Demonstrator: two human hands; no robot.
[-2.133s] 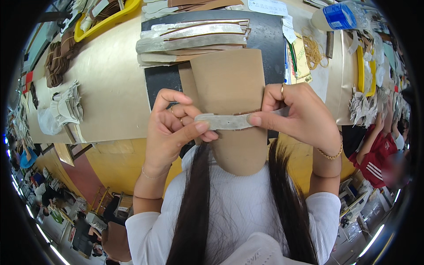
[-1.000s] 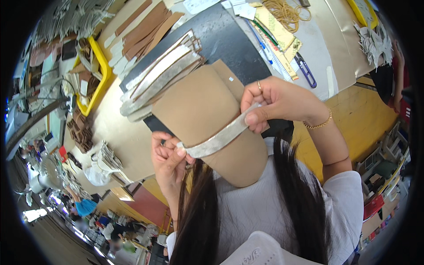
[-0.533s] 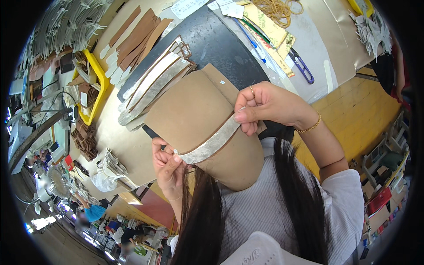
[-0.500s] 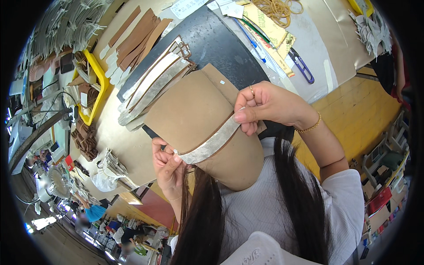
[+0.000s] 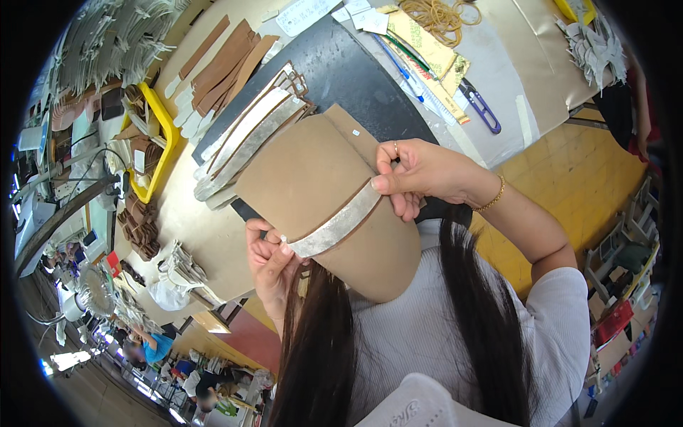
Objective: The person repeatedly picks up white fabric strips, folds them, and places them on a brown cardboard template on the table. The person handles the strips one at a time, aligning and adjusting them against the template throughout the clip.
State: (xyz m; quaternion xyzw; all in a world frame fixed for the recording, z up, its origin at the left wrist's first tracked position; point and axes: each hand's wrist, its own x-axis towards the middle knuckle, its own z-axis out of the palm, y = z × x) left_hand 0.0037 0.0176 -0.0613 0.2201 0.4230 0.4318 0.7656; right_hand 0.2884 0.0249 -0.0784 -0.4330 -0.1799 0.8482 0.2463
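Note:
Across a tan, rounded-ended form (image 5: 306,167) in front of me lies a narrow strip (image 5: 336,226), mottled silver-white with brown edges. My left hand (image 5: 272,269) is closed, pinching one end of the strip at the form's left edge. At the other end, my right hand (image 5: 418,174) grips the strip between thumb and fingers, its remaining fingers curled against the form's right side. The strip bends in a shallow curve along the surface. Just beyond the form, a stack of similar strips (image 5: 249,135), some with brown backs and buckle-like frames, rests on the table.
A black board (image 5: 356,67) lies beyond the form. To its right are purple thread snips (image 5: 481,107), pens and rubber bands (image 5: 445,20). Brown strips (image 5: 224,67) lie far left, near a yellow basket (image 5: 173,135). A bent dark lamp arm (image 5: 67,203) crosses the left side.
Both hands keep their hold on the strip. The right hand and the strip's right end have shifted slightly leftward and up across the form. The view has moved a little.

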